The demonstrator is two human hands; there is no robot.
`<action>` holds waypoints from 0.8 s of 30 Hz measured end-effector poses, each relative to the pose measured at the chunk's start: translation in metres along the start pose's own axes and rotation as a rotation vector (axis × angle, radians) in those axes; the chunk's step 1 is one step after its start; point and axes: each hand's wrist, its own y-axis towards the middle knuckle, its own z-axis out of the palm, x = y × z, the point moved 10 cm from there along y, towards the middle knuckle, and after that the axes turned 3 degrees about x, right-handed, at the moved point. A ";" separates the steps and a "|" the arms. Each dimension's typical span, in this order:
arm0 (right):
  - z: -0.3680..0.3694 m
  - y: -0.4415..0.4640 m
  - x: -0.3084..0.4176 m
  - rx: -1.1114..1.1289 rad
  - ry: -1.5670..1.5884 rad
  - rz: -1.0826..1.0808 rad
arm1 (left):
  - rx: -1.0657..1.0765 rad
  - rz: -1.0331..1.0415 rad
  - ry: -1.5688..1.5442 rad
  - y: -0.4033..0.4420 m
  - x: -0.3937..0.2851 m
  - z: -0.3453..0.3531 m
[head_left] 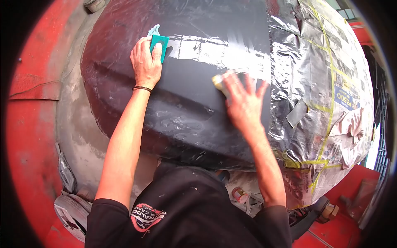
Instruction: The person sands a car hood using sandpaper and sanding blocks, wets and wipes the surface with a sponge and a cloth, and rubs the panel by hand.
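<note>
My left hand (pixel 145 62) is closed around a flat green rectangular block (pixel 163 40), with the thumb across its face. A crumpled light-blue scrap (pixel 154 30) shows just beyond those fingers. Both hands are over a dark, wet-looking car hood (pixel 194 89). Farther right, my right hand (pixel 245 97) is smeared by motion, its fingers spread over the surface. A yellowish sponge-like pad (pixel 219 84) sticks out at its left side, partly covered by the hand; its exact kind is unclear.
Plastic and newspaper masking (pixel 318 53) with yellow tape covers the right side. On it lie a small dark grey sheet (pixel 297 113) and a pale cloth (pixel 349 123). A bucket (pixel 94 5) stands at upper left, a tin (pixel 240 194) below the hood.
</note>
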 end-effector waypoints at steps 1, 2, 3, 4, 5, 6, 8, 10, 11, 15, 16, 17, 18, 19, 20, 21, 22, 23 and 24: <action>0.000 -0.005 0.019 -0.046 0.070 -0.088 | 0.003 -0.003 -0.004 -0.001 0.000 0.000; -0.001 -0.003 0.012 -0.048 0.003 -0.063 | 0.009 -0.006 -0.007 -0.002 0.001 -0.001; -0.003 -0.001 -0.001 -0.050 -0.062 -0.040 | 0.011 -0.009 -0.018 -0.002 0.003 0.000; -0.007 0.004 -0.026 -0.009 -0.071 0.055 | 0.010 -0.016 -0.028 -0.002 0.004 0.001; -0.009 0.005 -0.052 0.012 -0.147 0.165 | 0.010 -0.026 -0.039 -0.004 0.006 0.002; -0.011 0.004 -0.056 0.001 -0.140 0.193 | 0.008 -0.027 -0.034 -0.004 0.005 0.002; -0.003 0.001 -0.045 0.097 -0.095 0.170 | 0.014 -0.022 -0.024 -0.003 0.007 0.002; -0.005 -0.008 -0.003 0.065 0.008 0.024 | 0.015 -0.016 -0.022 -0.003 0.006 0.004; -0.008 -0.010 0.004 0.049 0.050 -0.002 | 0.014 -0.014 -0.023 -0.003 0.006 0.004; -0.010 0.002 -0.027 -0.029 -0.027 0.197 | 0.012 -0.015 -0.023 -0.004 0.007 0.003; -0.011 -0.001 -0.014 -0.008 -0.005 0.175 | 0.003 -0.011 -0.015 -0.002 0.004 0.002; -0.012 -0.007 0.004 0.014 0.017 0.150 | -0.007 -0.009 -0.004 -0.001 0.002 -0.001; -0.014 -0.015 0.018 -0.037 0.064 0.093 | -0.014 -0.013 0.008 -0.003 0.001 -0.002; -0.009 -0.019 0.015 -0.026 0.118 0.124 | -0.016 -0.016 0.008 -0.004 0.002 -0.001; -0.013 -0.019 0.007 -0.058 0.078 0.169 | -0.016 -0.018 0.010 -0.003 0.003 0.000; -0.018 -0.020 -0.001 -0.091 0.039 0.215 | -0.014 -0.019 0.012 -0.004 0.003 -0.001; -0.013 -0.021 -0.005 -0.002 -0.040 0.231 | -0.004 -0.037 0.018 -0.004 0.002 -0.001; -0.009 -0.024 0.000 0.013 -0.020 0.227 | -0.011 -0.029 0.017 -0.004 0.002 -0.003; -0.001 -0.033 0.008 0.026 -0.001 0.225 | -0.017 -0.019 0.012 -0.005 0.002 -0.003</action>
